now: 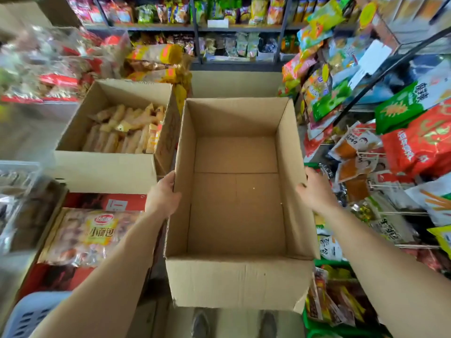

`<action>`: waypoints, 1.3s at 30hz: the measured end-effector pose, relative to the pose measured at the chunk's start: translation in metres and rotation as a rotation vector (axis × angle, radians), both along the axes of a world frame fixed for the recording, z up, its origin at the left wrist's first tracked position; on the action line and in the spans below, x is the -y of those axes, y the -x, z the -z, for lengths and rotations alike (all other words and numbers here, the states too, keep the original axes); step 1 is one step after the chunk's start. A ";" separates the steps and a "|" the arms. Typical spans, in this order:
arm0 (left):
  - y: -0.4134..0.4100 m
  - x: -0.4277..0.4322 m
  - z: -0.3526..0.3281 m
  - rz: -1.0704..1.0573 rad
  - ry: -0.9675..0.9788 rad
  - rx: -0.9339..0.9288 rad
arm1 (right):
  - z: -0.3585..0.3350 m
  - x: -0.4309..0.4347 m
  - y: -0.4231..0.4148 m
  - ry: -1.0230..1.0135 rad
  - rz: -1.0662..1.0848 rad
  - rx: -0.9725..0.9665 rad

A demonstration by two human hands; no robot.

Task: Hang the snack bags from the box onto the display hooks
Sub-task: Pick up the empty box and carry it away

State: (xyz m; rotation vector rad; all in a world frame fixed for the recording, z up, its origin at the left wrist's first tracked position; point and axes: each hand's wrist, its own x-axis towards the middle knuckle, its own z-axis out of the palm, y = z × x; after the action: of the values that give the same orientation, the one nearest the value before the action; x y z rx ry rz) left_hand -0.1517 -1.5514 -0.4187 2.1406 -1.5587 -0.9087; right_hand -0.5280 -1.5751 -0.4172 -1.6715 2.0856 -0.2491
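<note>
Your left hand (163, 194) and right hand (315, 191) pinch side walls of empty brown cardboard box (239, 281), thumbs over rims. Likely light, walls flex; grip near corners.

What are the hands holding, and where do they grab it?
The empty box. The left hand grips the top edge of its left wall, and the right hand grips the top edge of its right wall.
</note>
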 end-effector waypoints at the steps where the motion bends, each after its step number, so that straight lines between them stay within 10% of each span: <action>1: 0.001 -0.004 -0.013 -0.006 0.013 -0.011 | -0.013 0.001 0.000 0.003 -0.011 -0.008; 16: -0.026 -0.141 -0.155 -0.469 0.243 0.050 | -0.162 0.027 -0.063 0.221 -0.402 0.032; 39: -0.203 -0.466 -0.233 -1.195 0.404 0.177 | -0.231 -0.139 -0.442 0.279 -1.031 0.258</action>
State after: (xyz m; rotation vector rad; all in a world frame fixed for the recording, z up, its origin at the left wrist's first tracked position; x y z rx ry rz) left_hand 0.0511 -1.0851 -0.1856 2.2797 -0.2393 0.0085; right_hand -0.0861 -1.4361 -0.1864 -2.4692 0.8394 -0.3834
